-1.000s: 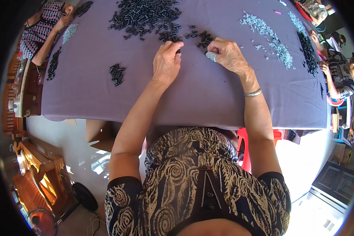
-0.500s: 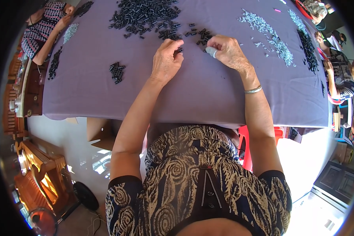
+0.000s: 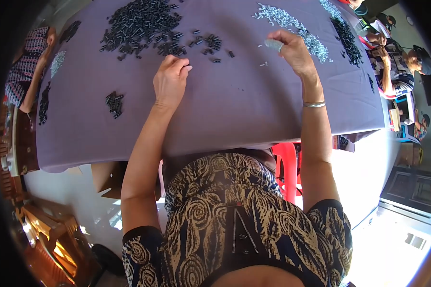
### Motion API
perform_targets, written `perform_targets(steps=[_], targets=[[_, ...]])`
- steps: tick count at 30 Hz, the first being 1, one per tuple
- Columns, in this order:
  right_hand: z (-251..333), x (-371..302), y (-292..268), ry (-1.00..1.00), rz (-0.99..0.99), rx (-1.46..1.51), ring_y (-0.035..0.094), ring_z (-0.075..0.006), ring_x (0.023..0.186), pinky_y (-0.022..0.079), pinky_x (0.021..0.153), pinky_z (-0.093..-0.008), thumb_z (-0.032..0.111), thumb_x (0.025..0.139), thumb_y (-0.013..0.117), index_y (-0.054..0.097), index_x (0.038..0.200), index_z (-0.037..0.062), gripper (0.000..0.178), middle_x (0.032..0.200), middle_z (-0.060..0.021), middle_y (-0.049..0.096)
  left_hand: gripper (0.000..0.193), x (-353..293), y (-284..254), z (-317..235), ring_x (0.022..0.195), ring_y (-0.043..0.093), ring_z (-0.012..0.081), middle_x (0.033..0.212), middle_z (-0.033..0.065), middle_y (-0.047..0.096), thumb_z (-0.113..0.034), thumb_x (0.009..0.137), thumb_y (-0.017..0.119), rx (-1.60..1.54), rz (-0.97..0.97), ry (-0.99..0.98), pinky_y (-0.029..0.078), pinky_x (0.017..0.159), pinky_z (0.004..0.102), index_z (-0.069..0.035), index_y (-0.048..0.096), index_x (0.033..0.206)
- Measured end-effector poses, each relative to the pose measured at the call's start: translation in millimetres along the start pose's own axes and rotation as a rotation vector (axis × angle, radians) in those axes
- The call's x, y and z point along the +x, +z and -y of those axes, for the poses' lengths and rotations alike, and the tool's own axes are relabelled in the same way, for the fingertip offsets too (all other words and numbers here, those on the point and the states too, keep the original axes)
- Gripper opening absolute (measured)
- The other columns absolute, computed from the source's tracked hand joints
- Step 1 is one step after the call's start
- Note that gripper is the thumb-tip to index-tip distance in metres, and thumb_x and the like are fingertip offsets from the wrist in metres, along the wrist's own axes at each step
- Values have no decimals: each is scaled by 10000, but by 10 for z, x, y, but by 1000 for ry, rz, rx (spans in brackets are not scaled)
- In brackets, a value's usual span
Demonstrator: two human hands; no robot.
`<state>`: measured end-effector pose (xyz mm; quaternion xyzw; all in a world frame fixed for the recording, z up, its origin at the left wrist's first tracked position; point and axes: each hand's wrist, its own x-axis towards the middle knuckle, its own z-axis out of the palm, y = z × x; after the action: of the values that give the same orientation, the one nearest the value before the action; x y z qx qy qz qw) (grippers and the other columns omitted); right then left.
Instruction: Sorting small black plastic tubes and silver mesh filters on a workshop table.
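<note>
My left hand (image 3: 170, 82) is closed in a pinch, and a dark tip of a small black cylindrical piece shows at its fingertips. Just beyond it lies the near edge of a large heap of small black pieces (image 3: 141, 24). A smaller cluster of black pieces (image 3: 210, 43) sits between my two hands, toward the far side. Over the cloth at the right, my right hand (image 3: 296, 53) has its thumb and forefinger drawn together. A pale finger cover (image 3: 274, 45) wraps one digit. Beside this hand spreads a pile of small silvery pieces (image 3: 316, 47); what its fingertips hold is too small to make out.
A purple cloth (image 3: 215, 115) covers the table. One small black group (image 3: 114, 104) lies at the left; more black pieces (image 3: 347, 40) are at the far right. People sit at the left and right sides. A red plastic chair (image 3: 286, 167) stands under the table's near edge.
My right hand has moved from the small black cluster over to the right, beside the silvery pieces. My left hand stays pinched near the black heap. The whole view has shifted.
</note>
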<state>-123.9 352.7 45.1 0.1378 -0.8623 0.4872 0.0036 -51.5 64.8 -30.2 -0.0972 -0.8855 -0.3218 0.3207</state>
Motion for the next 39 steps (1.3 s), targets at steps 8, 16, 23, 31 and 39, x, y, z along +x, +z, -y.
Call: perform_targets(steps=[8, 16, 23, 31, 39], targets=[[-340, -196, 58, -201, 121, -241, 540, -115, 681, 453, 628, -268, 23, 758, 647, 625, 857, 51, 105, 760, -17, 578, 133, 7, 10, -126, 742, 519, 53, 840, -23, 575, -12, 813, 653, -729, 115, -268, 414, 650, 194, 3, 636, 944], [-222, -165, 187, -281, 226, -410, 517, -147, 649, 430, 615, -289, 28, 774, 617, 595, 830, 29, 60, 744, -37, 558, 199, -113, -54, -548, 670, 527, 84, 817, 40, 616, -41, 815, 651, -1088, 182, -634, 430, 605, 210, 14, 627, 1005], [182, -177, 662, -220, 369, 196, 470, -59, 642, 391, 577, -220, 88, 841, 608, 600, 844, 41, 48, 710, 41, 538, 205, -173, 2, -401, 692, 532, 86, 859, 45, 617, -70, 834, 637, -1115, 175, -621, 431, 612, 212, 14, 624, 1021], [254, -103, 1006, 27, 481, 628, 477, -39, 647, 409, 568, -188, 48, 848, 559, 590, 877, 32, 45, 730, 27, 529, 205, -201, 18, -373, 719, 543, 80, 868, 32, 620, -65, 826, 644, -1060, 195, -625, 434, 614, 213, 11, 627, 1016], [187, -120, 1049, 54, 551, 839, 476, -41, 656, 409, 568, -203, 66, 843, 587, 578, 905, 27, 74, 752, 23, 521, 205, -220, 32, -379, 713, 558, 81, 855, 29, 623, -67, 818, 658, -1027, 197, -614, 436, 599, 212, 3, 633, 1009]])
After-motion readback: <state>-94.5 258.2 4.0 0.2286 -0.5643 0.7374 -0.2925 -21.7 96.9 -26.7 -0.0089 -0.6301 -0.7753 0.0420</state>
